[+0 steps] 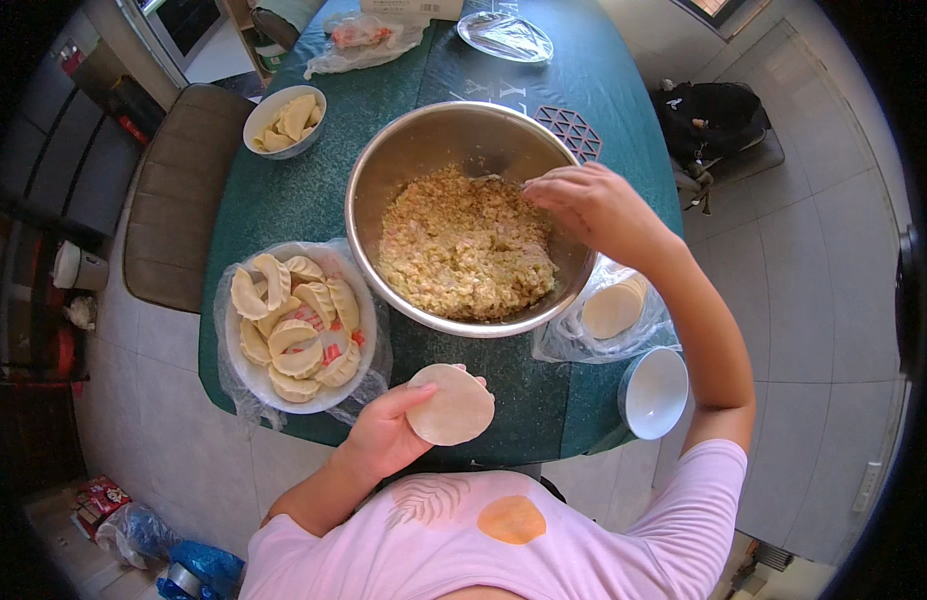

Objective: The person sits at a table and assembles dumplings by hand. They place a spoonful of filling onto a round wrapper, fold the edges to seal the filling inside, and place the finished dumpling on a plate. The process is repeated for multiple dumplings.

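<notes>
My left hand (381,432) holds a round dumpling wrapper (451,404) flat on its fingers, thumb over the edge, in front of the big steel bowl (463,327). Chopped, pale yellow-green filling (463,250) fills much of that bowl. At the bowl's right rim, my right hand (583,200) reaches in with fingers closed; what they grip is hidden, though a thin greyish piece shows by the fingertips. Left of the bowl, folded dumplings (296,335) lie in a plastic-lined white dish (245,378). A stack of wrappers (613,308) sits in a plastic bag beneath my right forearm.
An empty white bowl (654,394) stands near the table's right edge. Far left, another bowl (255,133) holds more dumplings. A dark lattice trivet (570,133), a film-covered plate (505,37) and a plastic bag (368,45) lie farther back. A padded bench (178,190) flanks the table.
</notes>
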{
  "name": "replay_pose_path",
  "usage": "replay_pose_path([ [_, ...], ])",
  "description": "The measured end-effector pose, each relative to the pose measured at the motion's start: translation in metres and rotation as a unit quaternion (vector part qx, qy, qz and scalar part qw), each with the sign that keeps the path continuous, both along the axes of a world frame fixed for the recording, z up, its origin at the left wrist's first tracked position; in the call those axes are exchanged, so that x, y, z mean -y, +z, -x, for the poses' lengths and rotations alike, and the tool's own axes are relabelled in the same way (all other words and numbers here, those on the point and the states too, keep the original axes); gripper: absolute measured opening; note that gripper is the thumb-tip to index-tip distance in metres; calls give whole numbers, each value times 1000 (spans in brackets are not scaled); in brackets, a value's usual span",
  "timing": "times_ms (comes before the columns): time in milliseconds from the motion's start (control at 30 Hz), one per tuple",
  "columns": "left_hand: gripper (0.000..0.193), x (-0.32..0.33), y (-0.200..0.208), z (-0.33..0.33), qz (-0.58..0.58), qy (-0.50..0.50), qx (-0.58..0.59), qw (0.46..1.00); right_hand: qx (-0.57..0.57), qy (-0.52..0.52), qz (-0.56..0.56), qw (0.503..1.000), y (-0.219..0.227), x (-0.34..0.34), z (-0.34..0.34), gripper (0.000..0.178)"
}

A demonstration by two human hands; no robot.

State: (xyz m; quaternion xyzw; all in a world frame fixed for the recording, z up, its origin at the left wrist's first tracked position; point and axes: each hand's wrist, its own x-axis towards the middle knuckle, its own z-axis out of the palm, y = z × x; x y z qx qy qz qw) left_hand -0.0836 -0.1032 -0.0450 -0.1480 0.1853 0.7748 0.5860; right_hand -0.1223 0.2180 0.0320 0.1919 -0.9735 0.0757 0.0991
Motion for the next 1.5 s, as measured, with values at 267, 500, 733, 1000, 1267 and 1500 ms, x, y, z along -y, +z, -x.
replay_pose_path([
  [267, 42, -2, 0, 0, -20, -12, 12, 1000, 36, -12, 69, 997, 4, -23, 17, 17],
  [500, 44, 3, -6, 2, -44, -15, -3, 999, -40, -8, 78, 996, 1, -20, 17, 17],
  [733, 44, 5, -6, 0, -37, -9, 4, 999, -9, -14, 95, 995, -4, -19, 15, 17],
  [1000, 43, 9, -4, 2, -36, 2, 10, 999, -14, -32, 95, 995, -19, -20, 10, 17],
  [1267, 41, 11, -5, 0, -30, 7, 14, 999, -41, -62, 80, 994, -17, -19, 3, 17],
  [1500, 41, 11, -8, -2, -36, 11, 14, 999, -41, -23, 84, 995, -25, -13, 4, 18],
])
